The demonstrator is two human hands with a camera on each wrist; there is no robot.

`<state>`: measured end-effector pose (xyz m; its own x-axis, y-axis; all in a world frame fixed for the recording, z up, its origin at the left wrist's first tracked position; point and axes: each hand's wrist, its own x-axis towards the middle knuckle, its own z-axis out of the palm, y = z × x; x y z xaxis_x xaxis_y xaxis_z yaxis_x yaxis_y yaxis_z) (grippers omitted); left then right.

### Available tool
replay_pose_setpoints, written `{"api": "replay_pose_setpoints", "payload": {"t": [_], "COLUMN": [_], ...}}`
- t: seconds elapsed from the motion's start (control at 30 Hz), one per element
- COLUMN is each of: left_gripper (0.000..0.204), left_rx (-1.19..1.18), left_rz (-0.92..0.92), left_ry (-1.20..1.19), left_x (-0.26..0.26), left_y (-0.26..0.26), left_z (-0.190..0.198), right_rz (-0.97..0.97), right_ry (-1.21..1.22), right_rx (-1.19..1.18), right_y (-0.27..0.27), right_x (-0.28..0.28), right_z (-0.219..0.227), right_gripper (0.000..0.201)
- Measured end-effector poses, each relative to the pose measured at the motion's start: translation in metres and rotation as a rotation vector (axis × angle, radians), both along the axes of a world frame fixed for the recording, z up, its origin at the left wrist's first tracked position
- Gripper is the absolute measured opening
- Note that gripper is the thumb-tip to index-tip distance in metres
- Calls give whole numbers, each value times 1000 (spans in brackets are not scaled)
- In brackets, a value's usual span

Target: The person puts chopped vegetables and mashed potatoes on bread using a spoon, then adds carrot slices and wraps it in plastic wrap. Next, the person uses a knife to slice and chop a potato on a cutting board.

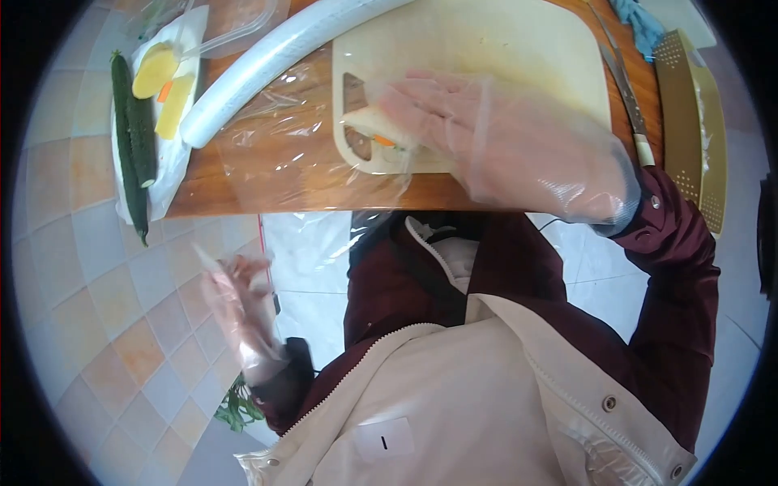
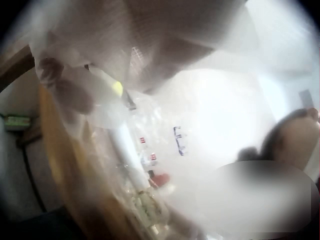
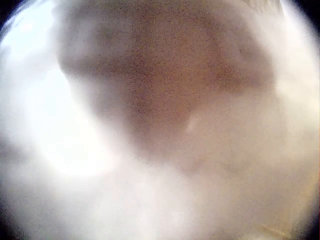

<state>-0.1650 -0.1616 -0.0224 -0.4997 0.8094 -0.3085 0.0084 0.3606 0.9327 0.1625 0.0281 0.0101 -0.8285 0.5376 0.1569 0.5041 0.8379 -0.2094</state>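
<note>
Wears a beige apron (image 1: 438,381) with a small white label (image 1: 384,441) over dark red sleeves; holds the left hand (image 1: 247,312) below the near edge of the worktop (image 1: 267,188), on the left, in a clear glove with fingers loosely bent and parted; has green leaves (image 1: 239,405) near that wrist.

Reaches with the right hand (image 1: 502,142) over the pale cutting board (image 1: 478,28), also in a clear glove, fingers straight and close together against a pale filled food piece (image 1: 377,123), with orange and green showing at its near side; keeps this piece by the handle slot at the board's near left corner; gives only blur in the right wrist view, too little to tell how the thumb lies.

Has crumpled clear film (image 1: 284,134) spread left of the board, partly over it; beyond that, a long white roll (image 1: 275,65) slanting up to the board's far left; at far left, two cucumbers (image 1: 130,154) side by side on a white wrapper (image 1: 172,150), with yellow slices (image 1: 156,71) and a small orange piece (image 1: 165,91) beside them, and a clear container (image 1: 243,24) farther back.

Has a knife (image 1: 626,93) right of the board, a perforated tan basket (image 1: 679,105) beyond it to the right, and a blue cloth (image 1: 640,28) at far right.
</note>
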Motion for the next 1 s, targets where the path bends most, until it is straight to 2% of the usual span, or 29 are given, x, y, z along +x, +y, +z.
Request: {"api": "replay_pose_setpoints", "payload": {"t": [0.03, 0.07, 0.1, 0.13, 0.17, 0.23, 0.27, 0.33, 0.37, 0.47, 0.53, 0.63, 0.8, 0.93, 1.0], "left_gripper": [73, 89, 99, 103, 100, 91, 91, 67, 67, 30, 29, 26, 26, 24, 25], "left_rx": [35, -6, -66, -52, -31, -29, -27, -142, -144, -3, -40, -111, -114, -84, -74], "left_rz": [149, 72, 105, 47, -48, -112, -120, -213, -228, -46, -30, -16, -121, -119, -195], "left_ry": [-119, -290, -430, -606, -726, -858, -862, -693, -698, -595, -551, -524, -618, -636, -652], "left_x": [-4, -11, 3, 11, 18, 37, 38, 38, 40, 50, 51, 51, 44, 47, 41], "left_y": [-12, -22, -18, -15, -12, 3, 6, 9, 10, 9, 9, 7, -1, -3, -6], "left_z": [-21, -37, -42, -44, -45, -41, -37, -29, -26, -10, -5, -10, -60, -57, -57], "right_rz": [2, 12, 21, 29, 37, 38, 31, 16, 2, -4, -13, 14, 4, 15, 47], "right_ry": [-5, 7, -15, -40, -36, -11, -15, -36, -43, 5, 97, 111, 71, 65, 83], "right_rx": [24, 19, 36, 52, 50, 35, 40, 87, 88, 63, -42, -55, -141, -130, -173], "right_y": [0, 0, 0, 0, -1, -1, -1, -1, -2, -3, -3, -1, -1, -2, -1], "right_x": [0, 1, 3, 3, 1, 2, 2, 1, 2, 2, 2, 2, 3, 8, 9], "right_z": [-1, -1, 1, 2, 2, 4, 3, -3, -3, -3, -3, -1, 1, -3, 3], "right_gripper": [75, 75, 77, 78, 78, 79, 79, 79, 79, 72, 72, 72, 73, 73, 69]}}
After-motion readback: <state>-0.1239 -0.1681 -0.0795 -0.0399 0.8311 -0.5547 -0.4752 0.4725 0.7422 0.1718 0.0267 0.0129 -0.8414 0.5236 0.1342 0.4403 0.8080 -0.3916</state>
